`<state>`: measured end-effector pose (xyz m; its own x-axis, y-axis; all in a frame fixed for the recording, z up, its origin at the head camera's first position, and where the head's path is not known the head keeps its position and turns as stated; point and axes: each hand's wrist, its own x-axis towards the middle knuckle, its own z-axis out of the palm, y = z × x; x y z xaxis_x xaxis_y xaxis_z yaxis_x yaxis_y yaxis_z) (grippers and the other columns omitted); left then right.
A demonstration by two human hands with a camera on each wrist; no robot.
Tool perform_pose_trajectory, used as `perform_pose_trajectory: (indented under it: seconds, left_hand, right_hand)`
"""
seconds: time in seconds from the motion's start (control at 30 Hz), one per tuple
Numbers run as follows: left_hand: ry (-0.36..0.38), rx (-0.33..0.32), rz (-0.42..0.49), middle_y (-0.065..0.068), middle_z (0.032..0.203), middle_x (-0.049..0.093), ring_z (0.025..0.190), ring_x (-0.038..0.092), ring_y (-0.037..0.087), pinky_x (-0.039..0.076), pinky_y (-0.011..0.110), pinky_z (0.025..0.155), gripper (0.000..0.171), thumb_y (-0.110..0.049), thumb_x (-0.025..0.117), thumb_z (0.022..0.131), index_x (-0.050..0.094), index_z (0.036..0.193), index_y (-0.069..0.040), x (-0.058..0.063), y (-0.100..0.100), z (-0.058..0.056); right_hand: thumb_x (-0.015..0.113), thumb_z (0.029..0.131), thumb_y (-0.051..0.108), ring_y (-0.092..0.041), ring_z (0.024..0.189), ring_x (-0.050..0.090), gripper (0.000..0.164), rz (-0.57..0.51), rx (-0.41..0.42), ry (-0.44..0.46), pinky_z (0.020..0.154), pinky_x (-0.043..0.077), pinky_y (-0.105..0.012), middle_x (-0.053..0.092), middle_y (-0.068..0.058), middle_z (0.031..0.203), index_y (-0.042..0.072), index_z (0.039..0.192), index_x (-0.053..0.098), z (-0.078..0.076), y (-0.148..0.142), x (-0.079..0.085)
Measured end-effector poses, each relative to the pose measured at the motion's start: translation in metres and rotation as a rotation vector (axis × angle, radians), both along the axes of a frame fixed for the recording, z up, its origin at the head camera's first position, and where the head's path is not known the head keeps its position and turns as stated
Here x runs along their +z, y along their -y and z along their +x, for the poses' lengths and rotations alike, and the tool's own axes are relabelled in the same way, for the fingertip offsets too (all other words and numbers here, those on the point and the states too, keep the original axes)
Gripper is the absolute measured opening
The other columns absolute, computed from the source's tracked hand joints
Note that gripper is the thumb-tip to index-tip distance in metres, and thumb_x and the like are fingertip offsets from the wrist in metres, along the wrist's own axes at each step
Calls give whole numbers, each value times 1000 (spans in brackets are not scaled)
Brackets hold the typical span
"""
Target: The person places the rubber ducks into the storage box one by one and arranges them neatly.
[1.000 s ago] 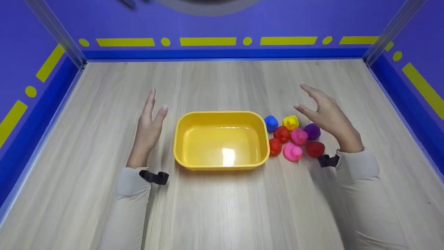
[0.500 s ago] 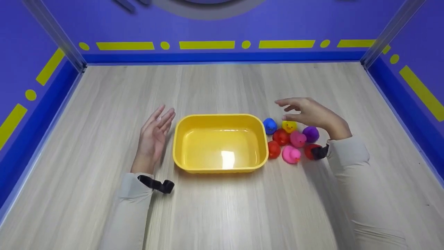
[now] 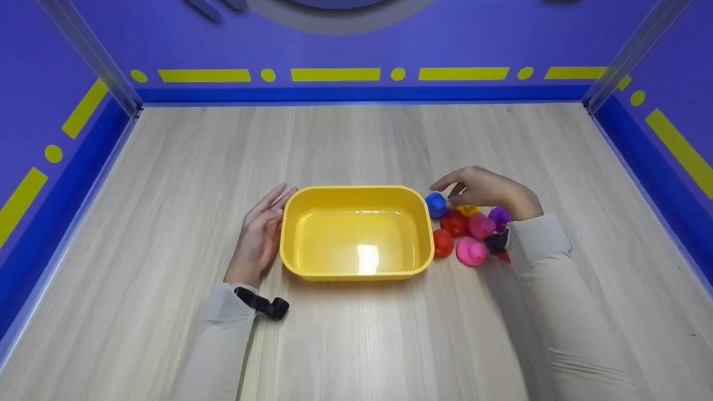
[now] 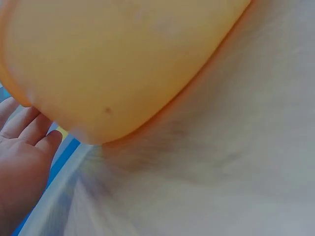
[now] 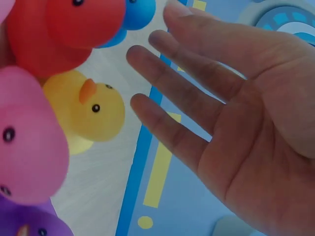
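Observation:
A yellow plastic bin [image 3: 334, 236] with nothing in it stands mid-table. My left hand [image 3: 257, 236] lies along its left wall, fingers extended and at the rim near the far corner. To the right of the bin my right hand [image 3: 489, 190] hovers over a cluster of rubber ducks, thumb and fingertips close to the blue duck [image 3: 435, 206]. In the right wrist view its fingers are spread, with no duck between them. The yellow duck [image 5: 101, 108] is partly covered by the hand in the head view. A red duck [image 3: 454, 223] sits beside the blue one.
Around these lie another red duck [image 3: 443, 243] against the bin, two pink ducks [image 3: 471, 252] and a purple duck [image 3: 499, 216]. One more red duck [image 3: 504, 257] is mostly hidden by the right wrist's camera. Blue panels [image 3: 356, 50] border the wooden table [image 3: 356, 345].
My right hand has moved left and down to the blue duck. My left hand has turned and moved right, up to the bin's side. The ducks and bin look unmoved.

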<state>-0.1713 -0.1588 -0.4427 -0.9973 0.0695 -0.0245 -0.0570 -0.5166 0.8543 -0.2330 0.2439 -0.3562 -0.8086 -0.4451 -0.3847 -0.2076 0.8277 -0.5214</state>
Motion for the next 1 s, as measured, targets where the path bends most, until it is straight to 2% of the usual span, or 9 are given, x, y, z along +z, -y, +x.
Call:
perform_pose_trajectory:
  seconds: [0.17,0.47,0.77,1.0]
  left_hand:
    - [28,-8,7,22,150,36,124,55,13,45,26,105,59,10,40,86,35,144,7,-3,-1,0]
    - [76,-4,-32,18,148,43,125,53,13,45,26,105,57,12,40,84,40,141,7,-5,0,-2]
    - [68,-1,-24,17,145,46,123,55,14,47,26,103,58,12,40,83,40,141,8,-4,0,-1]
    - [61,10,-50,19,146,45,124,54,14,45,28,105,58,13,40,83,40,140,9,-5,-1,0]
  right_hand:
    - [65,88,5,-29,109,63,44,24,-38,42,93,55,-42,63,-8,127,21,129,63,-1,5,-3]
    - [65,84,-3,-26,104,62,43,18,-60,26,90,56,-39,65,-6,119,21,120,69,0,13,-12]
    - [66,83,-6,-25,101,63,42,28,-46,-15,88,57,-38,67,-5,116,20,116,71,0,17,-12]
    - [65,83,-6,-25,100,63,43,52,-60,12,88,57,-38,67,-3,115,23,115,71,1,19,-10]
